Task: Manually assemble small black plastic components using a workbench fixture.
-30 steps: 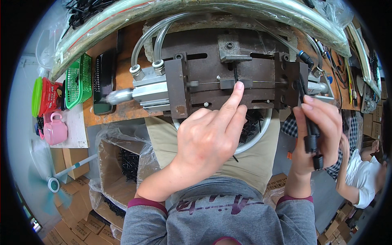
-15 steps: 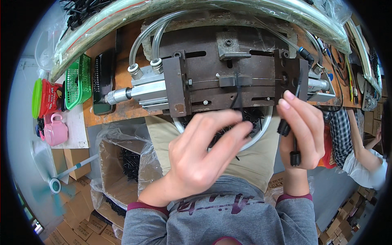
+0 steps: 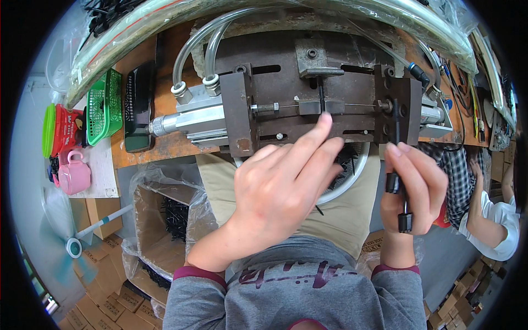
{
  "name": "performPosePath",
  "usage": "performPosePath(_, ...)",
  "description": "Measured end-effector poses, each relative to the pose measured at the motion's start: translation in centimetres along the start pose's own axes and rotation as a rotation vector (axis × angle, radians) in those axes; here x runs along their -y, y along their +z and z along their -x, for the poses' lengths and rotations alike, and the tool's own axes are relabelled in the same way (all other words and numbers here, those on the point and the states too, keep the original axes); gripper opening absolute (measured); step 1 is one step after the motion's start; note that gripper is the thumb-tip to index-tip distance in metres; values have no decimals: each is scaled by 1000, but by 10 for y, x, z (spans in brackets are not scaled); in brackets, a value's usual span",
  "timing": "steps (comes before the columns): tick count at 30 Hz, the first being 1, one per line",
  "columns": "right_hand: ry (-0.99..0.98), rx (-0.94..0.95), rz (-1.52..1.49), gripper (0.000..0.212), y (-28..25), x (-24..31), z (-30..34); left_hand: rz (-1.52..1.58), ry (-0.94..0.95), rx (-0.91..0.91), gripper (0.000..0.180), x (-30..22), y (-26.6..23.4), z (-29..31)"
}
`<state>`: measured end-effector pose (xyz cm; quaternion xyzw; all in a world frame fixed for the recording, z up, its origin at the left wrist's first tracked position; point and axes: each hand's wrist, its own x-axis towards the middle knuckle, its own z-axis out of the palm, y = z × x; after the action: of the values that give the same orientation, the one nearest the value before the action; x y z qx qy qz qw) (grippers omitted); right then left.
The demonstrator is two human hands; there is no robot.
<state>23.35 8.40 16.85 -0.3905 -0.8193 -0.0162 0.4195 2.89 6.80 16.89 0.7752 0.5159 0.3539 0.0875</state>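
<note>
Head view: left hand fingers open over the metal jig; right hand grips black parts.

Green basket, pink mug, red tin, rusty brown jig, grey sleeves

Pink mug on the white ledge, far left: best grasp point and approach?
Grip the pink mug by its handle. The loop sticks out on the side toward the red container, unobstructed, so coming from above looks safest; the round body offers less purchase.
</note>
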Motion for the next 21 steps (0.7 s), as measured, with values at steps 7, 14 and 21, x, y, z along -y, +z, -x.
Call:
performPosePath(7,-147,47,-95,36,13,7,-7,481,25,-114,41,-12,-6,6)
performPosePath(14,134,-3,-191,38,9,-3,-2,216,-25,-48,37,-3,6,14)
performPosePath(21,347,-45,-485,109,6,-7,10,-87,132,39,29,1,10,3)
